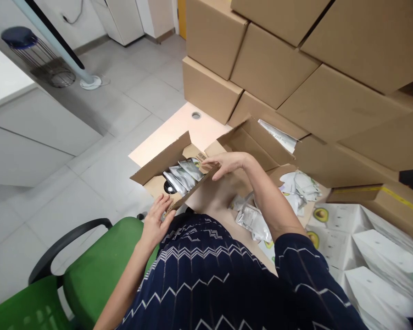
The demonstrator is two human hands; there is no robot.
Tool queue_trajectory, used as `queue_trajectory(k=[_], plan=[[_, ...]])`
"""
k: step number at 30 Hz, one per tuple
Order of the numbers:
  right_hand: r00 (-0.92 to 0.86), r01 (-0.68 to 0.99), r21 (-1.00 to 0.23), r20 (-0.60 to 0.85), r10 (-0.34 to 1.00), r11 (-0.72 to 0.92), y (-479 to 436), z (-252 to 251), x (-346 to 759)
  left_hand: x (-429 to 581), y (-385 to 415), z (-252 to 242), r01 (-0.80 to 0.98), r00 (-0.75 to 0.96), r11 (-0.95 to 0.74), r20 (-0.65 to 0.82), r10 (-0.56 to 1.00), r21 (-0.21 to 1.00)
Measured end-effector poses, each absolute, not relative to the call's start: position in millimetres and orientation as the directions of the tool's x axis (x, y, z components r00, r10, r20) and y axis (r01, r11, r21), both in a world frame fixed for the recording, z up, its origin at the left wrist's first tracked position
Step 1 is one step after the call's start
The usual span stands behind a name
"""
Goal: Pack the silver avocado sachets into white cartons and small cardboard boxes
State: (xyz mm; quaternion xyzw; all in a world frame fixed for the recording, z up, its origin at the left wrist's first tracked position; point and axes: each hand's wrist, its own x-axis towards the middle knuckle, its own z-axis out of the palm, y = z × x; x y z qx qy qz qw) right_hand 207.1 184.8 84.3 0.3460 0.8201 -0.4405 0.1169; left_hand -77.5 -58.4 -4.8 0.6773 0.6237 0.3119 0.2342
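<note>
two hands point(157, 219) point(223, 162); one held carton point(158, 167)

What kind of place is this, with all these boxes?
Probably a packing or stock room. Plain cardboard boxes are stacked high, an open carton holds silver pouches, and flat white boxes printed with avocados lie at the right.

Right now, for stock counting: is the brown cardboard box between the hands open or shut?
Open: the brown cardboard box has raised flaps; silver foil pouches show inside.
</note>
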Motion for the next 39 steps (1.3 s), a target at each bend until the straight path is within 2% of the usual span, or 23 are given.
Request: queue_trajectory(k=[5,7,9,11,14,20,25,30,32,35,39], plan=[[-0.542,0.790,-0.532,-0.369,0.756,0.307,193,69,195,-72,-56,-17,0.520,-0.372,0.101,0.118,0.921,0.848],[-0.515,0.803,-0.503,-0.320,0.795,0.318,189,60,184,-74,-50,-22,0.445,-0.476,0.146,0.095,0.874,0.884],[-0.495,0.820,-0.470,-0.292,0.819,0.328,182,54,174,-81,-41,-23,0.473,-0.516,0.197,0.089,0.852,0.859],[-0.452,0.848,-0.427,-0.275,0.849,0.313,173,52,167,-90,-31,-21,0.586,-0.487,0.221,0.121,0.865,0.780],[-0.377,0.890,-0.368,-0.259,0.890,0.270,162,54,162,-104,-20,-17,0.731,-0.360,0.143,0.199,0.912,0.667],[-0.290,0.913,-0.369,-0.281,0.915,0.175,160,47,168,-119,-28,-11,0.843,-0.229,0.038,0.296,0.927,0.536],[-0.319,0.888,-0.414,-0.244,0.916,0.199,161,34,173,-94,-43,-3,0.912,-0.025,-0.041,0.155,0.988,0.407],[-0.380,0.832,-0.482,-0.133,0.915,0.275,145,34,179,-48,-39,-5,0.941,-0.090,0.068,0.052,0.995,0.332],[-0.321,0.839,-0.480,-0.053,0.946,0.258,132,37,189,-41,-34,-9,0.936,-0.106,0.085,0.042,0.993,0.342],[-0.090,0.933,-0.351,-0.012,0.996,0.080,111,37,213,-50,-27,-14,0.926,-0.061,0.040,0.044,0.997,0.375],[0.042,0.983,-0.166,-0.191,0.981,-0.075,93,19,240,-80,-13,-16,0.917,0.017,-0.028,0.030,0.999,0.398]])
